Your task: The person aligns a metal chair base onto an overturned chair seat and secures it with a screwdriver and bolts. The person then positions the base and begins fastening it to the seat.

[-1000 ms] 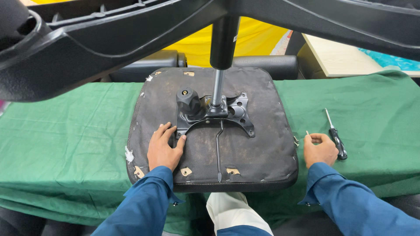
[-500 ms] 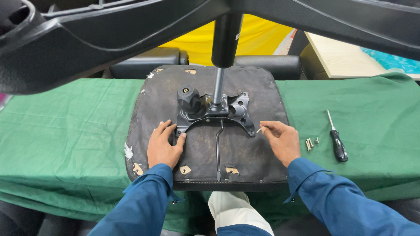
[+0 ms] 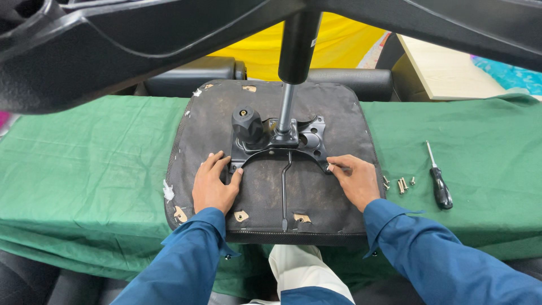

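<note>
While both hands steady it, mechanism plate [image 3: 282,144] lies crosswise.

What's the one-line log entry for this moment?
left hand: flat on seat underside, at bracket | right hand: fingertips at bracket's right corner | screws, screwdriver: on green cloth, untouched

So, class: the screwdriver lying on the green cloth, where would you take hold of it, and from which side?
Probably by the black handle of the screwdriver, from above: it lies flat on the cloth, handle nearest the person, thin shaft pointing away, clear space around it.
</note>
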